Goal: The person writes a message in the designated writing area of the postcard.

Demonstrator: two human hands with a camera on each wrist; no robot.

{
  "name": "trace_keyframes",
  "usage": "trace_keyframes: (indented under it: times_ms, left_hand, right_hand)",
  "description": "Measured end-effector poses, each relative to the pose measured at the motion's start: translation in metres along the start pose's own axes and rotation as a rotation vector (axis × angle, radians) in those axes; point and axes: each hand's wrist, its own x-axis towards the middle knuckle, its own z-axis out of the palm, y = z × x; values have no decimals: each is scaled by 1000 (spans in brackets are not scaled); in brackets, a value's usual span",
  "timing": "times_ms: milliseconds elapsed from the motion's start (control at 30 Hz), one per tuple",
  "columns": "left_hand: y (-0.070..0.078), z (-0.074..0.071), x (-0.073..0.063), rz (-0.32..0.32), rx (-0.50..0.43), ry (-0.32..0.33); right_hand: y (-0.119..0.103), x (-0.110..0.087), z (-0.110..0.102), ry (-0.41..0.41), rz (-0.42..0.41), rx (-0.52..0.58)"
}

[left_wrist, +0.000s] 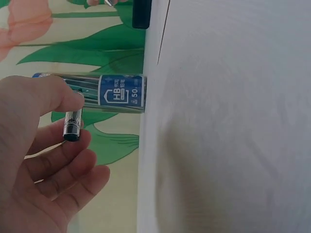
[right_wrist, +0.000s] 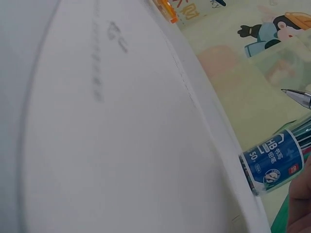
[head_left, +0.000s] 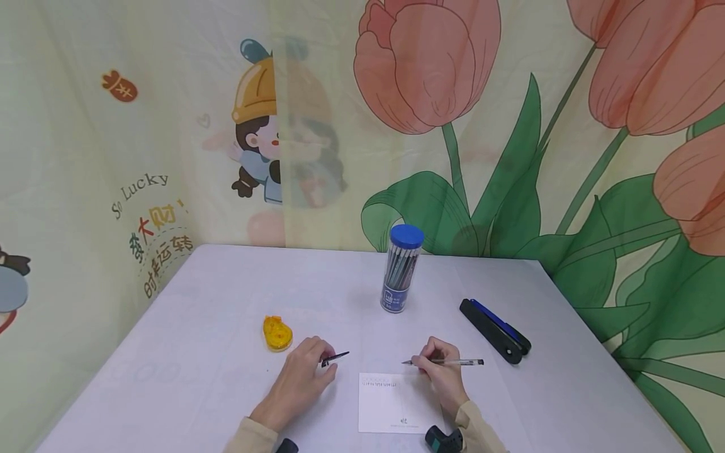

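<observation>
Between thumb and index finger, my left hand point(head_left: 303, 377) pinches a small dark pen cap point(head_left: 335, 358), raised over the table. Its shiny end point(left_wrist: 72, 127) faces the camera in the left wrist view, and the other fingers are loosely bent. My right hand point(head_left: 443, 374) grips a clear-barrelled pen point(head_left: 467, 362) with a dark end, its bare metal tip point(right_wrist: 296, 97) pointing left. Below the pen lies a white sheet of paper point(head_left: 396, 409) with a row of handwriting near its top edge; the right hand and wrist overlap its right side.
A blue-lidded tub of pencils point(head_left: 401, 270) stands toward the back of the white table point(head_left: 187, 352). On the right lies a black and blue stapler point(head_left: 495, 330). A yellow, rounded plastic item point(head_left: 277, 333) sits just beyond my left hand. Printed curtains hang behind.
</observation>
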Motion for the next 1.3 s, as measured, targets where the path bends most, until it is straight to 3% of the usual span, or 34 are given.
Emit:
trace_keyframes:
  times_ms: [333,667,900,1067,1300]
  left_hand:
    - [3,2,-1,3,-30,-46]
    - [6,4,-3,71,-79,-22]
    - [9,5,-5,81,-100,-34]
    - [11,8,-5,99,-103,-27]
    - [15,8,-6,79,-105,-71]
  right_hand:
    - [2,0,1,-53,-6,91]
    - [4,-3,3,-163,32,217]
    - [3,-5,6,-205,30,275]
    - [3,-6,9,-219,77,298]
    - [2,-7,12,-240,148,299]
